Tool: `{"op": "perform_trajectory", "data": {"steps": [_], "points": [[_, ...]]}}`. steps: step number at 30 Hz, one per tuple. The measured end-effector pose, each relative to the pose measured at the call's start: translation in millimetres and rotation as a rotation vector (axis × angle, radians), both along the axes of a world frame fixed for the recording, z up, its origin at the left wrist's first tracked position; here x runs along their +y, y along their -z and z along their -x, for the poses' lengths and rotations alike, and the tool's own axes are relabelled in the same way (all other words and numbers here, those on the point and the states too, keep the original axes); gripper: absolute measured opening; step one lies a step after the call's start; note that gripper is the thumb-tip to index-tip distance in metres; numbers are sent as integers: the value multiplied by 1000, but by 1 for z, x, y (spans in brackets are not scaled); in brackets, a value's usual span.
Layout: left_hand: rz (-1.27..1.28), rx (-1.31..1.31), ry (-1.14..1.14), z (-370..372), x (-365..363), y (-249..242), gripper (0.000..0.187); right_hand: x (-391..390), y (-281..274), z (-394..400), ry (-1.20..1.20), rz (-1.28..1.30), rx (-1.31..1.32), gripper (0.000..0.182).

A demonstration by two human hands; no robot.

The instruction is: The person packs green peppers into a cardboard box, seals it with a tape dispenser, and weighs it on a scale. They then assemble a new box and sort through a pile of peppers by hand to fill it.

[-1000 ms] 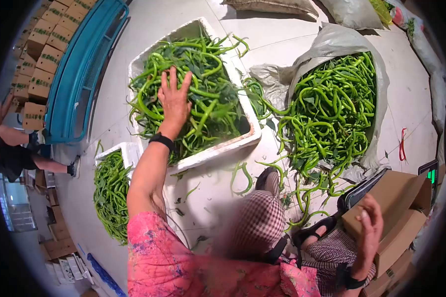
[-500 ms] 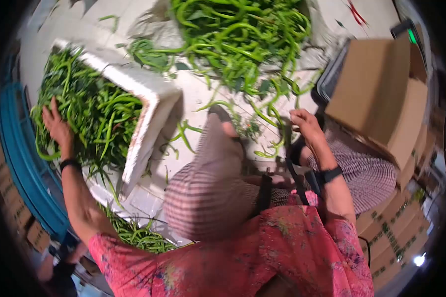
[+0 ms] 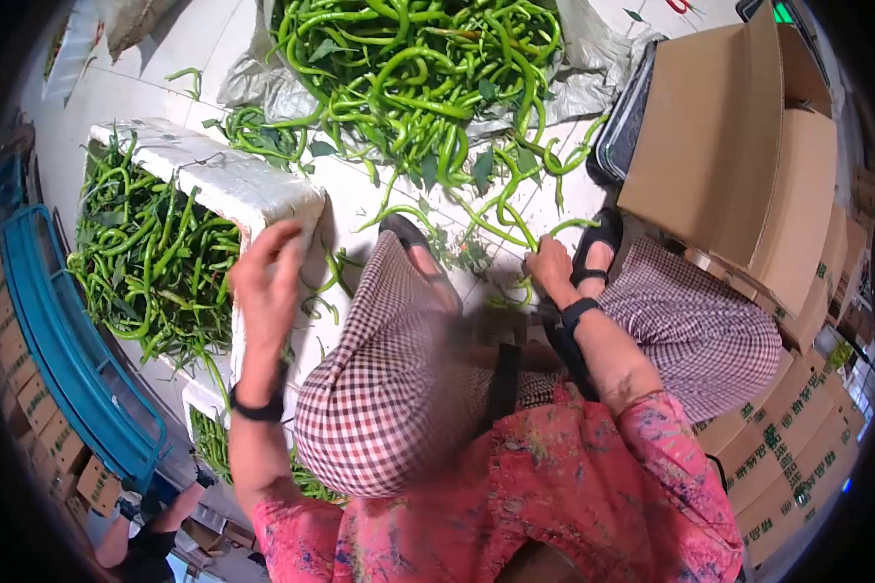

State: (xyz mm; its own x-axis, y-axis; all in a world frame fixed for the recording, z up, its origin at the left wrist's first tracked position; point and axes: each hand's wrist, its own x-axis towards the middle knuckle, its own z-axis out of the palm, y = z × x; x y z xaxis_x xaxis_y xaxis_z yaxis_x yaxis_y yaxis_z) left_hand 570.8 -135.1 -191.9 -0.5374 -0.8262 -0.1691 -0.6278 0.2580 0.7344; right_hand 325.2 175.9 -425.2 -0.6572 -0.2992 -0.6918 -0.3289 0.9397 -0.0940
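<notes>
My left hand (image 3: 265,280) is raised beside the near edge of a tipped white foam box (image 3: 233,180). Motion blurs its fingers, and I cannot make out anything in them. Long green chili peppers (image 3: 156,243) with leaves fill the box and spill out of its open side. My right hand (image 3: 550,264) is low over the floor between my feet, its fingers closed on a long green chili pepper (image 3: 576,223) that sticks out past them. More loose peppers lie on the floor just beyond this hand.
A big heap of green peppers (image 3: 418,78) lies on a plastic sheet (image 3: 593,49) ahead. Open cardboard boxes (image 3: 700,146) stand at the right, a blue rack (image 3: 58,330) at the left. Another person's arm (image 3: 180,505) shows at the lower left.
My left hand has come away from the peppers in the foam box, moving right towards me. My right hand has moved left and down and now grips a pepper. The view has shifted slightly.
</notes>
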Motion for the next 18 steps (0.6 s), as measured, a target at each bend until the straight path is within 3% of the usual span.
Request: {"op": "perform_trajectory", "data": {"steps": [2, 3, 5, 6, 7, 8, 10, 12, 13, 14, 16, 17, 18], "points": [[-206, 71, -49, 27, 2, 38, 25, 3, 5, -5, -65, 42, 13, 31], [-177, 69, -23, 39, 1, 54, 25, 3, 6, -2, -66, 47, 5, 31], [-67, 39, 83, 65, -6, 81, 26, -3, 1, 15, 340, 308, -264, 21], [11, 3, 161, 76, -9, 92, 26, -23, -36, 21, 547, 480, -374, 13], [112, -2, 247, 85, -7, 103, 27, -26, -39, 29, 591, 612, -440, 12], [35, 61, 284, 100, 0, 98, 28, -33, -44, 38, 635, 745, -504, 12], [123, 144, 452, 127, 7, 94, 39, -46, -59, 50, 717, 801, -561, 13], [228, 125, 457, 150, 3, 105, 47, -44, -51, 64, 599, 725, -532, 14], [334, 107, 464, 161, -3, 111, 59, -40, -40, 64, 213, 762, -133, 15], [332, 109, 465, 168, -11, 122, 59, -40, -35, 65, -177, 760, 264, 19], [417, -237, 453, 181, -28, 151, 83, -43, -29, 73, -129, 684, 286, 24], [325, -385, 476, 189, -34, 160, 94, -47, -27, 77, -82, 610, 305, 31], [329, -383, 477, 193, -32, 168, 94, -51, -26, 82, -81, 612, 308, 31]]}}
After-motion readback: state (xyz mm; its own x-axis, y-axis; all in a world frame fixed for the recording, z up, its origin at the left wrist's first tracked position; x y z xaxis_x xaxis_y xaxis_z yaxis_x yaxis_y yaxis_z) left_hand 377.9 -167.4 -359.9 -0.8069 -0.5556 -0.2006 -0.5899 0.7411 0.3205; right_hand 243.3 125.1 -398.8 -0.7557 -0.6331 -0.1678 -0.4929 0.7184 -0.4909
